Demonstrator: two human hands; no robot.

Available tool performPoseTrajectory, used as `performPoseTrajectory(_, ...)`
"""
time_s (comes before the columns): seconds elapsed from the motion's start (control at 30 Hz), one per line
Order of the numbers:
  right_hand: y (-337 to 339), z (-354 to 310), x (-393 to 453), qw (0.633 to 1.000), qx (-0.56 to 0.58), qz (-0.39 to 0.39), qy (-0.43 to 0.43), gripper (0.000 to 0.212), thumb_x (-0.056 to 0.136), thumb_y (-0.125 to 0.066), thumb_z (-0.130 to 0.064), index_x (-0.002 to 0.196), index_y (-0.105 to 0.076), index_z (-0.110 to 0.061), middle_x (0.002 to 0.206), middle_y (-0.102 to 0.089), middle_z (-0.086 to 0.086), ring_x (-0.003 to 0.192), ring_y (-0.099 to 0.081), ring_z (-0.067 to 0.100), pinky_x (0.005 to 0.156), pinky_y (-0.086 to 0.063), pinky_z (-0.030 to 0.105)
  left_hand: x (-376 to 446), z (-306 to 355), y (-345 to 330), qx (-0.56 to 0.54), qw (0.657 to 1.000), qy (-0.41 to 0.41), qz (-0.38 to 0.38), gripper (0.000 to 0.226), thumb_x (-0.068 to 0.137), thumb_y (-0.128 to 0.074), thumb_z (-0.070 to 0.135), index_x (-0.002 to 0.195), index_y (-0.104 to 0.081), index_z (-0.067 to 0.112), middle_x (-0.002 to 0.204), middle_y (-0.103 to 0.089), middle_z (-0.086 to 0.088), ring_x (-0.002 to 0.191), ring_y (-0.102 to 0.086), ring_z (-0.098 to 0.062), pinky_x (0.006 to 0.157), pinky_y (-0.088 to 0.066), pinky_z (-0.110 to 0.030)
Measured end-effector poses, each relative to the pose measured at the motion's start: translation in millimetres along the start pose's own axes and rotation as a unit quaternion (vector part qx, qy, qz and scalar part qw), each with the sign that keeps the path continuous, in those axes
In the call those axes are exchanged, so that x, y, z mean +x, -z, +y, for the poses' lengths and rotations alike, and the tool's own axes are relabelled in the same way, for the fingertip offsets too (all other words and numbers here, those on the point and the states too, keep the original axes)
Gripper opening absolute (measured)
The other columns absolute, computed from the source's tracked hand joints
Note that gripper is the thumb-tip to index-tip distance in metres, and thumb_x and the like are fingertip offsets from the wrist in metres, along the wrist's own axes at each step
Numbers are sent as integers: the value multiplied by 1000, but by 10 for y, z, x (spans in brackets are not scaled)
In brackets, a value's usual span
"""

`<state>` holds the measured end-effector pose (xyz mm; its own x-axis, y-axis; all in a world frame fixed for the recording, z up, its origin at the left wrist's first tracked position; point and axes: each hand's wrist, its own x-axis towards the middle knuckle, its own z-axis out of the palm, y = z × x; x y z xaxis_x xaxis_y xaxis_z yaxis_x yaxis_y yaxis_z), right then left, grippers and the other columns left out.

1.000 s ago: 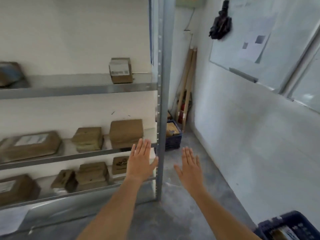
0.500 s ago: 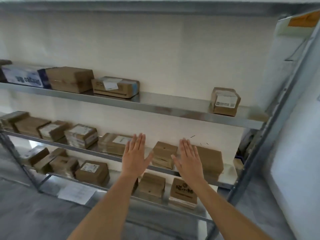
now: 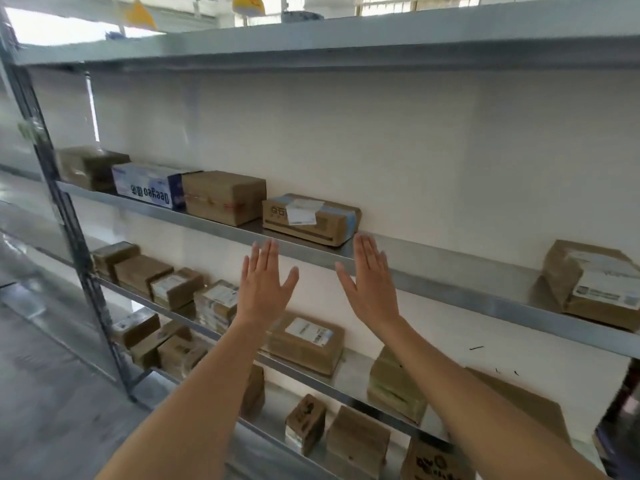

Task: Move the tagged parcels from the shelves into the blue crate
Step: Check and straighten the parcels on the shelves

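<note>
left hand (image 3: 264, 285), right hand (image 3: 371, 279) both flat, fingers straight, empty, raised near shelf (image 3: 450, 291) edge below labelled parcel (image 3: 310, 218).

This is a parcel storeroom or small warehouse. A bare metal shelving rack (image 3: 346, 50) stands against a plain white wall (image 3: 415, 161), and its tiers carry brown cardboard parcels. Many bear white printed shipping labels, such as the flat taped box (image 3: 311, 220) on the rack's upper tier and the labelled parcel (image 3: 306, 344) on the tier below it. A white and blue printed carton (image 3: 149, 185) sits near the rack's left post (image 3: 69, 237). Below the rack the floor (image 3: 52, 410) is grey concrete.
</note>
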<state>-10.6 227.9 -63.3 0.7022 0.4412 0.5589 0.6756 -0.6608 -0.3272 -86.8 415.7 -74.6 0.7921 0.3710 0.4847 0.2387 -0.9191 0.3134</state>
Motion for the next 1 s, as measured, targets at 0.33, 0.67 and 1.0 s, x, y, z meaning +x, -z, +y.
performPoseTrajectory(0.33, -395, -250, 1219, 924, 259, 96, -264, 69, 103, -33, -47, 157, -9, -12, 165, -11, 3, 151, -11, 19, 120, -7, 29, 1560, -545, -3, -400, 911, 93, -35, 66, 101, -38, 42, 154, -13, 12, 160, -17, -6, 147, -19, -24, 119, -18, -36)
performPoseTrajectory(0.67, -684, -280, 1528, 865, 283, 116, -398, 64, 103, -25, -52, 152, -32, -12, 155, -36, 11, 141, -35, 29, 119, -25, 41, 2303, -719, -157, -587, 749, 217, -217, 53, 98, -31, 58, 111, -62, 16, 103, -70, -13, 100, -65, -30, 100, -48, -45)
performPoseTrajectory(1.0, -571, -334, 1402, 857, 347, 185, -333, 44, 107, -33, -20, 150, -34, -23, 132, -53, -5, 120, -51, 12, 100, -43, 23, 2219, -722, -111, -722, 649, 184, -154, 47, 87, -31, 1, 124, -59, 10, 111, -68, -9, 99, -64, -23, 80, -55, -34)
